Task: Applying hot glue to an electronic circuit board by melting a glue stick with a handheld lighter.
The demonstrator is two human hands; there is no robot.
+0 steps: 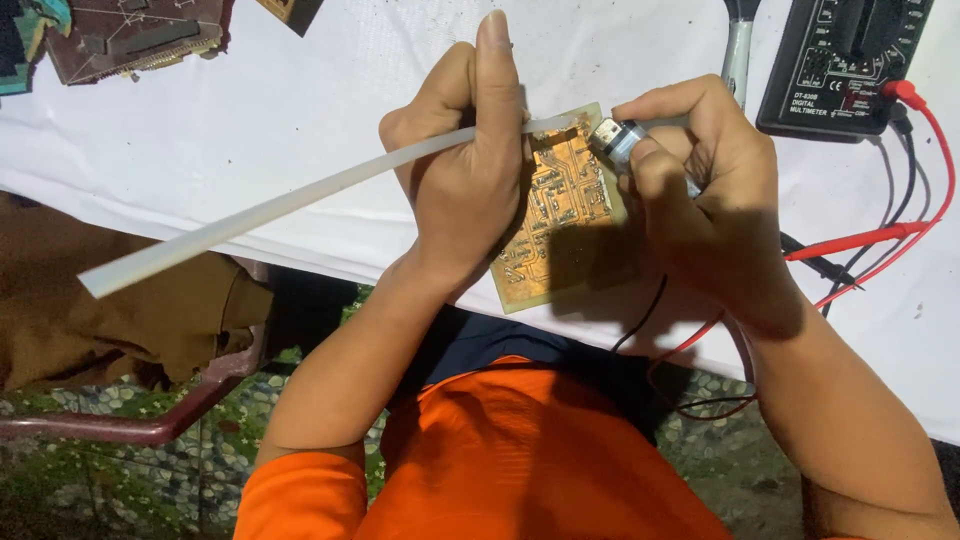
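The left hand [470,190] closed its grip on a white glue stick [270,208] slanting up-right to the circuit board [560,215] over the desk [300,120] edge, where the right hand [700,190], clasping a small motor [615,140], met its tip.

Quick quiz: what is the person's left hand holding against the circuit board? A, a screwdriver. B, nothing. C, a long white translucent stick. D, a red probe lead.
C: the left hand grips a long white translucent stick whose end reaches the circuit board.
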